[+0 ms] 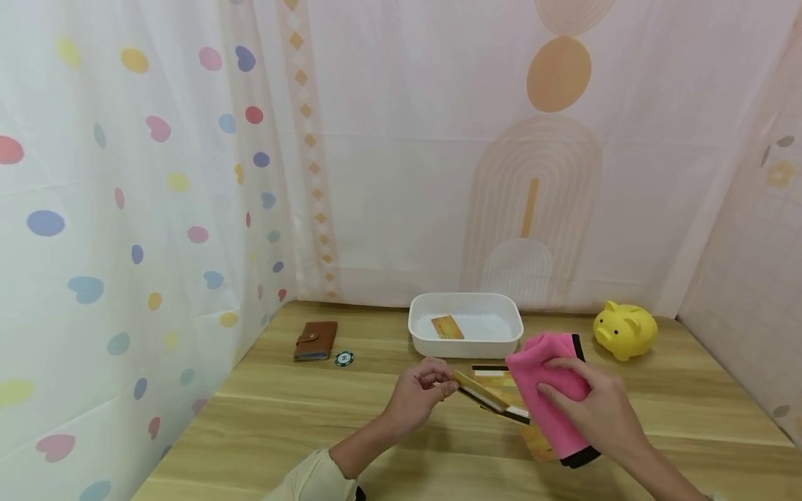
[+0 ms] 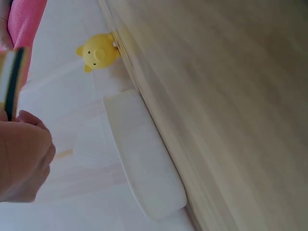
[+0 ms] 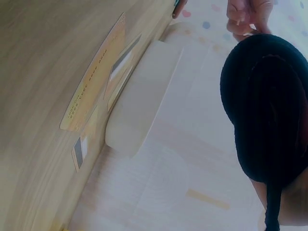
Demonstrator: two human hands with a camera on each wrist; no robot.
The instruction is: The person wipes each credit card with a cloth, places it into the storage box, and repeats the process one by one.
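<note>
My left hand (image 1: 418,396) pinches a gold bank card (image 1: 482,396) by its left end, above the table. The card is tilted, showing a black stripe and a white strip. My right hand (image 1: 595,407) grips a folded pink cloth (image 1: 541,390) with black edging, just right of the card. Whether cloth and card touch, I cannot tell. Below them several gold cards (image 3: 98,77) lie on the table, partly hidden by the hands' work in the head view. In the right wrist view the cloth's black edge (image 3: 264,110) covers most of that hand.
Behind the hands stands a white basin (image 1: 464,348) with one gold card (image 1: 447,327) inside. A brown wallet (image 1: 317,339) and a poker chip (image 1: 344,358) lie to the left. At the back right stands a yellow piggy bank (image 1: 625,330). Curtains (image 1: 388,174) border the wooden table (image 1: 282,424).
</note>
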